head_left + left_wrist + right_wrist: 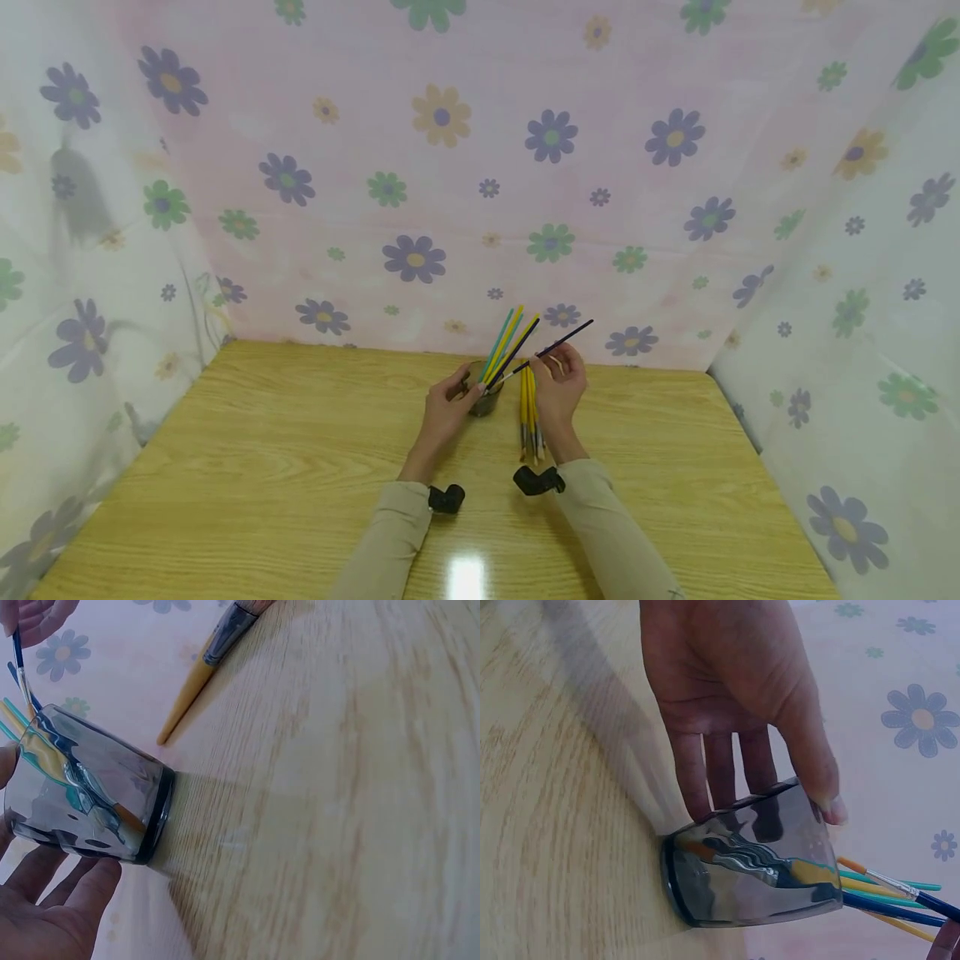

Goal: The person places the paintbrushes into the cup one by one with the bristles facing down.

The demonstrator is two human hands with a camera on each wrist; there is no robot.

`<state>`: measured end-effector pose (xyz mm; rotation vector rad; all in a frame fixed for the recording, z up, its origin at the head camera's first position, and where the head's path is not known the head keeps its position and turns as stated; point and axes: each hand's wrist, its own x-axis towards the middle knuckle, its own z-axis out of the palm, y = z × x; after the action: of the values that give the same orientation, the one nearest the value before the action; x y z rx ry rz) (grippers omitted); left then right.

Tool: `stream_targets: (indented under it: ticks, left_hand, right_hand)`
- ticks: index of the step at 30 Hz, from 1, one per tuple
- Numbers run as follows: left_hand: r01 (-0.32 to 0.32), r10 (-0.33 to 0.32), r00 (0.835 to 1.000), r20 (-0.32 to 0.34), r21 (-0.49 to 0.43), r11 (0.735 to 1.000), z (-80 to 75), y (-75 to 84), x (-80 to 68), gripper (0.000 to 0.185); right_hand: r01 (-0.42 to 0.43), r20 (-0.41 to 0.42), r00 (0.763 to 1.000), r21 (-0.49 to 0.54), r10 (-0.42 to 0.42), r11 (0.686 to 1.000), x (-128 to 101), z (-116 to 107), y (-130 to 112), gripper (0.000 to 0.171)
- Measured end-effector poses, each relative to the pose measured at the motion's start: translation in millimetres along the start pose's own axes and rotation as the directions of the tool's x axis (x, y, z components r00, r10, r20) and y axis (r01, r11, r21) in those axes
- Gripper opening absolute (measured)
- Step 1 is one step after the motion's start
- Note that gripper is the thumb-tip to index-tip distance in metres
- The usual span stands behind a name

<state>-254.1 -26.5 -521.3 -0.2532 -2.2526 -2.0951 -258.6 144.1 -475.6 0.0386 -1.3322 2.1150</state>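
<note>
My left hand [446, 410] holds a smoky clear glass [97, 787] around its side, thumb near the rim. Several paintbrushes stand in the glass, bristles down: turquoise [497, 340], yellow and dark blue handles lean out to the right. Pinched in the fingers of my right hand [561, 390] is a thin dark blue paintbrush [576, 332] with a silver ferrule. It slants down to the left, its orange-brown bristles [852, 865] right at the mouth of the glass. Beneath and beside the right hand, several yellow-handled paintbrushes [524, 408] lie on the table, bristles toward me.
The wood-grain table [247, 467] reaches back to a flowered cloth [337, 150], which also hangs at both sides. Black wrist cameras [448, 499] sit at both sleeve cuffs. Light glares off the table's front.
</note>
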Motion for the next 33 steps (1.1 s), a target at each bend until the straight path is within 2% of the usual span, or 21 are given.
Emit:
stream_targets:
  ticks: [9,13,16,24,33]
  left_hand:
    - [0.01,-0.01,1.0,-0.01,0.008,1.0,1.9,-0.4,0.8,0.058]
    - [-0.004,0.004,1.0,-0.016,0.013,1.0,3.2,-1.0,0.1,0.057]
    - [-0.007,0.008,0.999,-0.032,0.028,1.0,4.0,-0.3,-0.8,0.056]
    - [-0.012,0.016,0.998,-0.066,0.063,0.998,6.3,1.4,-1.8,0.055]
    - [-0.023,0.03,0.996,-0.079,0.097,0.995,7.4,4.3,-2.2,0.055]
  right_hand:
    - [0.002,0.014,1.0,-0.056,-0.001,0.998,-3,3,14,0.032]
    - [-0.008,0.047,0.999,-0.082,0.011,0.997,-3,1,22,0.031]
    - [-0.022,0.072,0.997,-0.114,0.031,0.993,-4,0,27,0.032]
    - [-0.124,0.088,0.985,-0.213,0.145,0.969,-12,4,32,0.039]
    - [-0.126,0.115,0.981,-0.238,0.156,0.963,-12,7,26,0.043]
